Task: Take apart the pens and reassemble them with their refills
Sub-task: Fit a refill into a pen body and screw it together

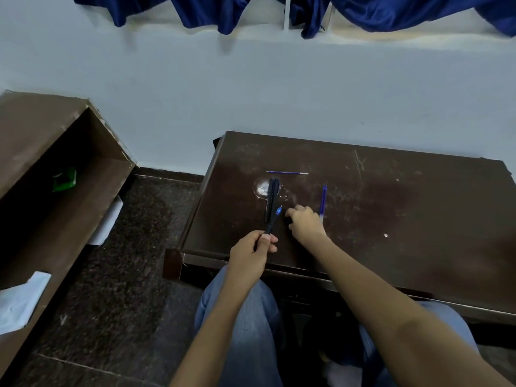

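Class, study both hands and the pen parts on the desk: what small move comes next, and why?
Probably the right hand moves to the blue tip of the pen and twists: the left hand grips only the pen's rear, and the right rests on the desk nearby.

On my feed the person wears light blue denim jeans (pixel 245 325), faded paler along the thighs. Both forearms (pixel 363 283) are bare, from the frame edge to the left grip (pixel 251 248) and right grip (pixel 305 223).

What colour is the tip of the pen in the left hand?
The tip is blue; head view.
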Tool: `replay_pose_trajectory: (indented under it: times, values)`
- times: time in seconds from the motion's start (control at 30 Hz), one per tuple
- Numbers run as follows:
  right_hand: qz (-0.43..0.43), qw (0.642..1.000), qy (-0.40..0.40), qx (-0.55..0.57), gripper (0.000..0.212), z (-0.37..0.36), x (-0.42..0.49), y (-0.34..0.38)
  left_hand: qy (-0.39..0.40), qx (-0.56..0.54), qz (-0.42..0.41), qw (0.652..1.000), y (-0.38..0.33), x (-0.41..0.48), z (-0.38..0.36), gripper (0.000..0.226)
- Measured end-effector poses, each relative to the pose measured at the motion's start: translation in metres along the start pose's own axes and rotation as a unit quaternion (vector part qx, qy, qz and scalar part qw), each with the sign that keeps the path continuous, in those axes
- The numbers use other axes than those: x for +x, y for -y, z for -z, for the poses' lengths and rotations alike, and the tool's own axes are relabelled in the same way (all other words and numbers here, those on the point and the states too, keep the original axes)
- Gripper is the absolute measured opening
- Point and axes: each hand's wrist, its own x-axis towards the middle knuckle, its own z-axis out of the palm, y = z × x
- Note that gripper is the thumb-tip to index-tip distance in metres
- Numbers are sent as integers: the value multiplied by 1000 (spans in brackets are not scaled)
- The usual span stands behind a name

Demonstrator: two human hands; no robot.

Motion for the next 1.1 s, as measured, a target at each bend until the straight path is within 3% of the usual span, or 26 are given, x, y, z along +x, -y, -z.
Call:
replay_pose_trajectory:
  times: [0.07,0.13,0.17,0.2,0.27,0.3,0.37,0.5,0.67,1.0,1.1]
  values:
    - [-4,999,-18,28,30,-2,-5,-3,5,0,-1,1000,-2,0,-1,23]
    - [-33,984,-52,170,22,-4,-13,-6,8,-1,-7,1000,-4,-2,-1,23]
    - [-57,953,-65,292,19,-2,-18,-6,8,-1,-11,1000,-6,-4,0,24]
    - [-84,896,-65,432,17,3,-24,-6,7,-2,-15,1000,-7,-6,1,24]
    - [-119,743,-26,658,18,17,-38,-3,4,-6,-21,1000,-11,-13,4,26]
    - [-115,690,-13,715,15,26,-44,-3,3,-10,-24,1000,-12,-16,5,26]
    - [-87,652,-3,754,8,44,-54,-5,8,-21,-25,999,-14,-24,8,28]
    - [-28,599,2,800,14,78,-72,-8,23,-32,-28,999,-18,-40,12,29]
    - [43,620,0,783,10,113,-96,0,32,-29,-46,998,-22,-55,14,29]
    - [112,705,13,700,10,140,-118,-1,31,-36,-66,997,-27,-72,19,29]
    - [123,753,24,646,8,144,-120,-2,37,-35,-67,996,-29,-74,19,29]
